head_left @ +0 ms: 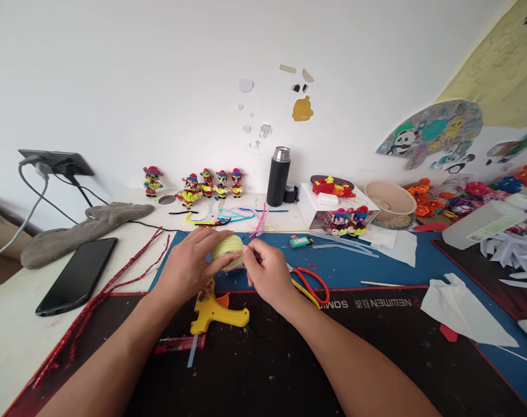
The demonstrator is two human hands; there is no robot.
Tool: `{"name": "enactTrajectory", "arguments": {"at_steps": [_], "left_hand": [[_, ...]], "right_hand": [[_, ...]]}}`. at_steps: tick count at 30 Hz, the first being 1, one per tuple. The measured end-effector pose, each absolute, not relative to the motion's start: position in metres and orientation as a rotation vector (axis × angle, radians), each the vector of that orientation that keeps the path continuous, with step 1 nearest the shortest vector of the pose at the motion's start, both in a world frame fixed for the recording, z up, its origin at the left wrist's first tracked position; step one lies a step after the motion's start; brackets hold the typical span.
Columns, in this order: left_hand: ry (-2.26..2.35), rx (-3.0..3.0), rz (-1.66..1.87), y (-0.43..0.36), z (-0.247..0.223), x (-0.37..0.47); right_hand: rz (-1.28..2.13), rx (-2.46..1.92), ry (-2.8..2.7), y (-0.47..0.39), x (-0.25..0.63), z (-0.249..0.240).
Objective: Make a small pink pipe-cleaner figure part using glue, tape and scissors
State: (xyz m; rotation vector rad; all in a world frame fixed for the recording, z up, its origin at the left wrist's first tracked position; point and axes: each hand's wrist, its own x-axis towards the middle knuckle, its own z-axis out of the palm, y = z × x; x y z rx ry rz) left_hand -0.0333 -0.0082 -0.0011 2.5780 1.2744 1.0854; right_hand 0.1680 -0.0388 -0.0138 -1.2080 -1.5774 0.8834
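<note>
A round, pale yellow ribbed piece (224, 247) is held up over the desk mat, with a bit of pink and blue showing beneath it. My left hand (193, 260) grips it from the left, thumb across its front and fingers over the top. Pinched together at its right edge are the thumb and fingers of my right hand (266, 267); what lies between those fingertips is too small to make out. Just below sits a yellow glue gun (218, 315) with an orange trigger and a clear glue stick out of its back. Scissors (311, 285) with red and yellow handles lie beside my right wrist.
Small fuzzy dolls (221, 184) line the wall, near a black thermos (278, 178) and loose coloured pipe cleaners (241, 214). Red tinsel stems (116, 278) and a phone (77, 275) lie left. To the right are white paper scraps (463, 307), a bowl (390, 201) and a bottle (485, 220).
</note>
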Motion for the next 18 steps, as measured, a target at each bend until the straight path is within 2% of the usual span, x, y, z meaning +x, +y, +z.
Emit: {"name": "enactTrajectory", "arguments": {"at_steps": [18], "left_hand": [[1.358, 2.374, 1.111, -0.0096, 0.0032, -0.0256]], "right_hand": [[1.16, -1.048, -1.212, -0.0394, 0.1599, -0.0133]]}}
